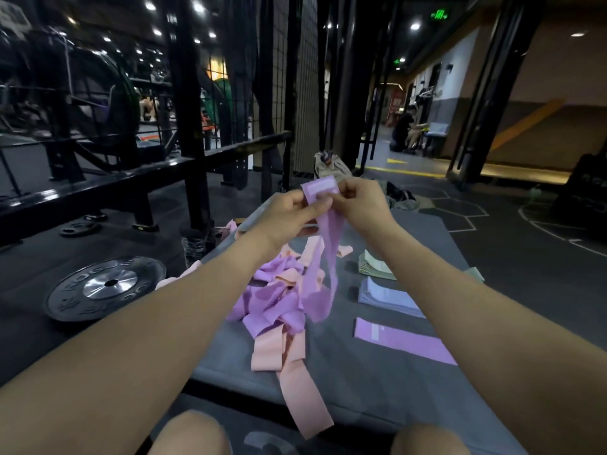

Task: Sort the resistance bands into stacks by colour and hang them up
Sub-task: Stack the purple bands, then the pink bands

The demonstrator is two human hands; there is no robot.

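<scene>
I hold a purple resistance band [323, 244] up over a grey mat [371, 379]. My left hand [292, 213] and my right hand [361, 200] both pinch its top end near the white label, and the rest hangs down. Below it lies a tangled pile of purple and peach bands [279, 307]. To the right on the mat lie a flat purple band [402, 339], a light blue stack [387, 295] and a green stack [374, 266].
A black weight plate [105, 287] lies on the floor to the left, with small plates [80, 228] beyond. A black rack frame [190, 126] and mesh panel [295, 77] stand ahead. A bag [331, 164] lies past the mat. A person crouches far right.
</scene>
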